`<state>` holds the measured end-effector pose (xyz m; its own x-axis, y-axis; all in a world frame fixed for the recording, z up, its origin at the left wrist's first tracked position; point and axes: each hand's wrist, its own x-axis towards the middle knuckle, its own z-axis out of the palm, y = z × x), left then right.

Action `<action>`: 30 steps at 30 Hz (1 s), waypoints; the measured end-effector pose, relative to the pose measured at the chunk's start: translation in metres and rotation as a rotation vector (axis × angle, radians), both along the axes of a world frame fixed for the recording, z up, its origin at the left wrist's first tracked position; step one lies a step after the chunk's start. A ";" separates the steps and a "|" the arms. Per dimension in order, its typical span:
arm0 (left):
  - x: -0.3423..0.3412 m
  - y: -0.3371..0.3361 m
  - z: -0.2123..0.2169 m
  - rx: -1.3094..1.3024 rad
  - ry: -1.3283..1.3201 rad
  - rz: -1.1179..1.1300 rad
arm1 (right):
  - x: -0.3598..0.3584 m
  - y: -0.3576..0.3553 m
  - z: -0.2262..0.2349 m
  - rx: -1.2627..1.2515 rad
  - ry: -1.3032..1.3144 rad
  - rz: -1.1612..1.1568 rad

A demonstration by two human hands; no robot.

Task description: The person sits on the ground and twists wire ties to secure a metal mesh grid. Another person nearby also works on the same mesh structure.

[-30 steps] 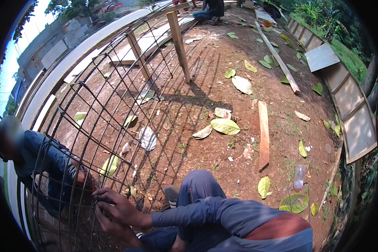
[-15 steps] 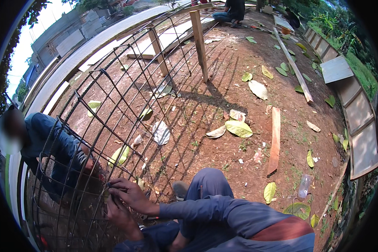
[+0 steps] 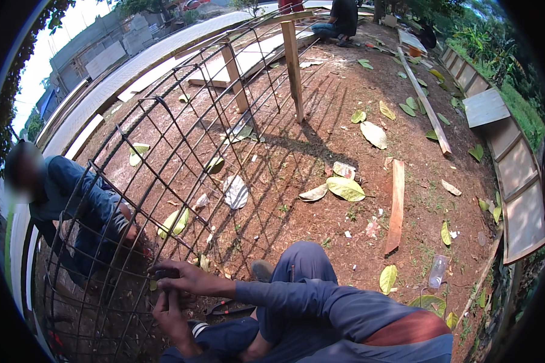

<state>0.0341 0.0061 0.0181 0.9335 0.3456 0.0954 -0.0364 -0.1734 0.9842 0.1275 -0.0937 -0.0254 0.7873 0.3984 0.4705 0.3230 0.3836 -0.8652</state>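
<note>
A long cage of dark steel bars (image 3: 157, 172) runs from the lower left toward the far middle. Beside its near right edge, both my hands are close together with fingers pinched. My right hand (image 3: 184, 278) is above, its thumb and fingers closed at the bars. Just below, my left hand (image 3: 171, 314) points up, its fingertips meeting the right hand's. Whatever they pinch is too small and hidden to make out. Across the cage, a person in a blue-green top (image 3: 82, 193) crouches, with a hand (image 3: 133, 235) low by the bars.
Wooden stakes (image 3: 292, 72) hold up the cage's far part. On the reddish soil lie a short plank (image 3: 395, 209), a long plank (image 3: 424, 103), several large leaves (image 3: 345, 189) and a clear plastic cup (image 3: 438, 270). Framed panels (image 3: 521, 181) line the right. Another person (image 3: 343, 21) sits far off.
The view has shifted slightly, so the scene sits a little to the right. My left hand has come lower, its fingers now pointing up under my right hand.
</note>
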 end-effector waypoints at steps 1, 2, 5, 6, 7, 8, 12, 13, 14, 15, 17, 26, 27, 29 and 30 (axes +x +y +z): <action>-0.002 0.002 -0.001 -0.030 0.024 -0.003 | -0.001 -0.001 0.002 0.056 0.089 0.124; -0.005 0.004 -0.003 -0.059 0.048 -0.006 | -0.003 -0.003 0.002 0.112 0.178 0.248; -0.008 0.003 0.000 -0.105 0.067 -0.020 | -0.004 -0.011 0.013 0.163 0.233 0.402; -0.008 -0.001 0.001 -0.114 0.067 -0.028 | -0.004 -0.012 0.013 0.162 0.217 0.415; -0.008 -0.005 0.001 -0.137 0.050 -0.021 | -0.005 -0.012 0.012 0.166 0.246 0.425; -0.007 -0.009 0.000 -0.160 0.033 -0.015 | -0.005 -0.012 0.011 0.170 0.276 0.436; -0.009 -0.004 -0.001 -0.120 0.031 -0.031 | -0.007 -0.014 0.018 0.200 0.375 0.514; -0.009 -0.002 -0.003 -0.120 0.025 -0.042 | -0.007 -0.013 0.017 0.214 0.385 0.532; -0.008 -0.001 -0.005 -0.119 0.019 -0.054 | -0.006 -0.013 0.016 0.229 0.395 0.549; -0.007 0.000 -0.007 -0.118 0.015 -0.071 | -0.006 -0.014 0.016 0.245 0.405 0.561; -0.007 0.002 -0.008 -0.129 0.029 -0.063 | -0.006 -0.016 0.017 0.226 0.360 0.539; -0.007 -0.006 -0.004 -0.235 -0.099 0.029 | -0.013 -0.013 0.026 0.120 -0.083 0.154; -0.009 -0.006 -0.001 -0.261 -0.068 -0.001 | -0.014 -0.014 0.028 0.116 -0.130 0.109; -0.010 -0.012 0.002 -0.289 -0.107 0.012 | -0.015 -0.015 0.030 0.132 -0.200 0.069; -0.010 -0.015 0.004 -0.302 -0.127 0.016 | -0.015 -0.016 0.031 0.140 -0.236 0.046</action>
